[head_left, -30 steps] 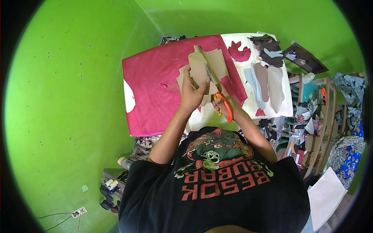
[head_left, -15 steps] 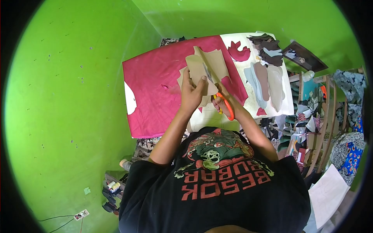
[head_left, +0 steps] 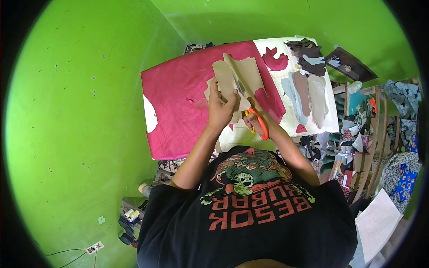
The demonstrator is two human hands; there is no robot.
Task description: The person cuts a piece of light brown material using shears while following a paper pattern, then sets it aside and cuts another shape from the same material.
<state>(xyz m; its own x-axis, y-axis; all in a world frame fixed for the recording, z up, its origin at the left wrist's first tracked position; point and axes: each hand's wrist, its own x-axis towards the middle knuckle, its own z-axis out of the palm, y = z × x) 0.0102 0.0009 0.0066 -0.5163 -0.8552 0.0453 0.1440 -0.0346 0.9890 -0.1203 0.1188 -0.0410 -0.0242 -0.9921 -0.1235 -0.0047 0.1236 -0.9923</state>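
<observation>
Mid-cut, it seems: left fingers (head_left: 214,85) clamp 1 tan piece (head_left: 225,73); right fingers (head_left: 250,119) grip orange-handled scissors (head_left: 263,127), blades (head_left: 240,85) just beside the left thumb (head_left: 235,94).

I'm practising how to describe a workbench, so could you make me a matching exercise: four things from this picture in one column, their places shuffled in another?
Things
1. Scissors
2. Tan piece
3. Red sheet
4. Dark cut pieces

Places
A. Spread over the left part of the table
B. In the right hand
C. Heaped near the table's far right corner
D. Held up in the left hand

Right pairs: 1-B, 2-D, 3-A, 4-C
</observation>
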